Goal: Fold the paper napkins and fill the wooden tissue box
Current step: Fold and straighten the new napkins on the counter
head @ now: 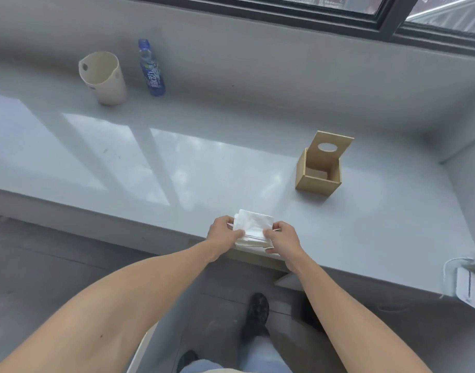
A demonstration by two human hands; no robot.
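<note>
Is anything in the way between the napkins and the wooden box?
No. The napkins, held by the left hand and right hand, have only bare counter between them and the wooden box. Its lid stands open.
</note>
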